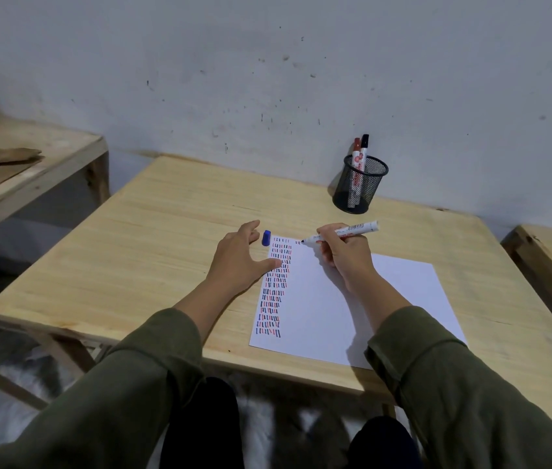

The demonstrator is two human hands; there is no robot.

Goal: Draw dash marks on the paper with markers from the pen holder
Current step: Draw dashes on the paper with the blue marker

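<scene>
Pressing flat with fingers spread, the left hand (238,262) pins the paper's (352,306) left edge over the dash marks (276,286), which run toward the surface's (153,238) near edge. A blue cap (266,238) lies just beyond it. The right hand (345,253) is clamped on a marker (340,233), long axis nearly level, tip pointing left onto the paper's far edge. The pen holder (360,184), with two upright markers, stands near the far edge.

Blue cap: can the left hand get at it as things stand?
Probably yes. The blue cap lies in the open on the table, just beside the left hand, whose fingers are empty and spread; nothing sits between them.
</scene>
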